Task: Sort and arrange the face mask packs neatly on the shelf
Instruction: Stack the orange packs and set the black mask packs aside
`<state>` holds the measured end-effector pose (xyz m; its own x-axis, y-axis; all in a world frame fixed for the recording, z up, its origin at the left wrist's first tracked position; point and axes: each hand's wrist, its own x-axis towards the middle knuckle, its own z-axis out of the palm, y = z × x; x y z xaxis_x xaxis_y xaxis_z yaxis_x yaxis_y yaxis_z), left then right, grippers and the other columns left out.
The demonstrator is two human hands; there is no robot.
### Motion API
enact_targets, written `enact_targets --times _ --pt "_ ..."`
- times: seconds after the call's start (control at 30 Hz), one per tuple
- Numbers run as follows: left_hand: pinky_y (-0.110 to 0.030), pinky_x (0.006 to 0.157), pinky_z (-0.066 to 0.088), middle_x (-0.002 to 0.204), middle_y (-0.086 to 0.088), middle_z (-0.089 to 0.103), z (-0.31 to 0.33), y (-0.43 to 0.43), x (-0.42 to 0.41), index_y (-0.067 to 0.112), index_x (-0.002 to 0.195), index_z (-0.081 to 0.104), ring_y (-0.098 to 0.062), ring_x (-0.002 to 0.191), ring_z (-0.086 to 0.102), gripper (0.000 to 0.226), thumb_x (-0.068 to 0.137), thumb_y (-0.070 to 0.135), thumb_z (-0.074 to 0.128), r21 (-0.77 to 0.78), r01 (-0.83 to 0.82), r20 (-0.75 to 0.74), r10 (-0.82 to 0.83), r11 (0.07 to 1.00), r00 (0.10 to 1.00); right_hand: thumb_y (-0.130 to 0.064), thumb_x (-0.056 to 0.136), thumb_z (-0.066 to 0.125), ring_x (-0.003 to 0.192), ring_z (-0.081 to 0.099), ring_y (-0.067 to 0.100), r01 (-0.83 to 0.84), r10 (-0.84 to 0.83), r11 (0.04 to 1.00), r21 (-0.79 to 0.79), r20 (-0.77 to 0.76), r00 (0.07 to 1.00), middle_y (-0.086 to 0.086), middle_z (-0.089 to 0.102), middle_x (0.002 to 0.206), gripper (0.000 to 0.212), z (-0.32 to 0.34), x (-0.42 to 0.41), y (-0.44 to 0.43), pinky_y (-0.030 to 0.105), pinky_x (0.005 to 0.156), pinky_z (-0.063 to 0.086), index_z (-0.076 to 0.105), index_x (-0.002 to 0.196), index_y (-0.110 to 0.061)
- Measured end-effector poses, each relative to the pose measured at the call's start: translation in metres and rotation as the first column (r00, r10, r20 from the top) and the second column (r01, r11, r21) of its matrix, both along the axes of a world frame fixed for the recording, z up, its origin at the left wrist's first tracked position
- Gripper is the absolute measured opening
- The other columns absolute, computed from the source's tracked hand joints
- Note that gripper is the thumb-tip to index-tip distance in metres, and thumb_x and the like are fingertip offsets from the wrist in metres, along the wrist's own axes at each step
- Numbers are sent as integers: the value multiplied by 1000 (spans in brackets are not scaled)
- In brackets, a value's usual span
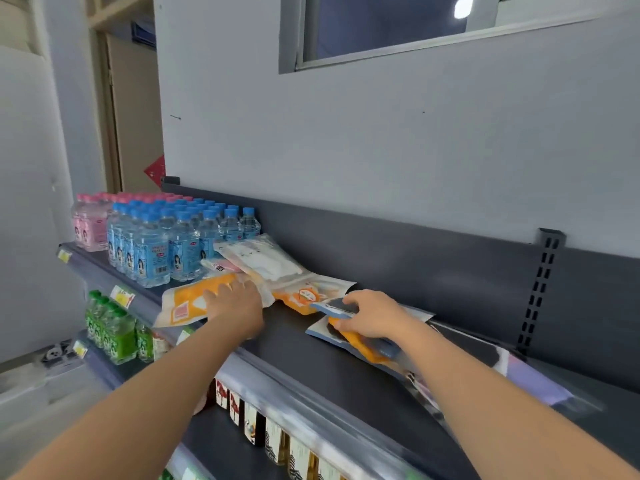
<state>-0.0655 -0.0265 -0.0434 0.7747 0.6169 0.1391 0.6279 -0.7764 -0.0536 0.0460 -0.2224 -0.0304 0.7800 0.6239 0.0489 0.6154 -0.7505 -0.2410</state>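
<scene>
Several face mask packs lie scattered on the dark grey top shelf (311,355). My left hand (235,306) rests flat on an orange-and-white pack (187,301) at the shelf's front left. Behind it lie a white pack (263,259) and an orange cartoon pack (304,296). My right hand (372,315) grips a blue-edged pack (332,308) on top of a small pile holding an orange pack (363,346). A purple-and-clear pack (533,379) lies further right, partly hidden by my right forearm.
Blue-capped water bottles (173,237) and pink-capped bottles (88,223) crowd the shelf's left end, close to the packs. Green bottles (110,327) and boxed goods (277,441) fill the lower shelves. The shelf's back panel (415,258) rises behind, with a slotted upright (540,289) at right.
</scene>
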Motion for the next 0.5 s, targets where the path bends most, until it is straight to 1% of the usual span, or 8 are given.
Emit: enact_targets --times 0.07,0.1,0.13,0.2,0.27,0.37,0.43,0.5 --pt "-33 77 44 122 -6 57 1 8 6 13 128 51 -25 110 57 38 90 12 49 28 37 -25 -37 999 999 -53 81 65 107 60 20 -5 5 1000 -23 -9 1000 -2 64 116 50 0 13 11 33 82 50 62 122 -24" --pt "-31 70 42 115 -5 60 2 9 10 14 121 57 -24 104 60 32 90 10 48 72 68 -23 -67 995 998 -50 80 65 89 60 17 -9 9 999 -32 -2 1000 -2 64 95 34 -1 19 15 31 70 47 66 100 -23" --pt "-30 67 41 112 -5 61 4 8 15 14 116 60 -24 103 61 28 91 10 47 129 104 -24 -102 986 995 -47 80 65 73 55 16 -11 12 999 -35 10 1000 -2 56 76 26 0 23 19 30 60 41 61 79 -21" --pt "-31 66 41 112 -7 63 7 -2 25 15 112 64 -26 104 61 25 94 14 46 248 188 -14 -190 950 982 -43 79 63 61 46 16 2 -1 1000 -31 34 999 -2 48 64 29 2 27 25 30 54 35 54 67 -19" --pt "-32 66 39 109 -6 66 11 -18 37 16 109 65 -26 103 61 23 97 20 46 315 292 15 -312 903 950 -46 81 60 65 57 16 5 -4 1000 -13 47 999 -2 60 69 33 6 28 27 33 55 44 65 72 -15" --pt "-31 62 38 102 -5 67 15 -39 54 16 104 64 -24 95 61 27 99 33 43 269 426 94 -464 864 881 -49 81 61 81 67 18 23 -23 1000 13 6 1000 2 72 88 35 13 27 25 35 68 54 75 89 -18" --pt "-32 67 42 106 -5 68 16 -42 62 18 105 65 -22 95 61 30 100 34 41 117 546 165 -558 830 813 -44 76 65 82 67 19 43 -43 999 -3 -43 998 8 73 95 34 15 28 20 36 67 53 76 91 -16" --pt "-30 84 46 128 -3 62 15 -33 63 21 126 60 -20 112 58 33 98 16 43 -103 633 196 -609 767 769 -34 73 67 90 68 23 79 -78 997 7 -84 993 10 73 103 30 12 27 14 41 75 56 76 92 -13"
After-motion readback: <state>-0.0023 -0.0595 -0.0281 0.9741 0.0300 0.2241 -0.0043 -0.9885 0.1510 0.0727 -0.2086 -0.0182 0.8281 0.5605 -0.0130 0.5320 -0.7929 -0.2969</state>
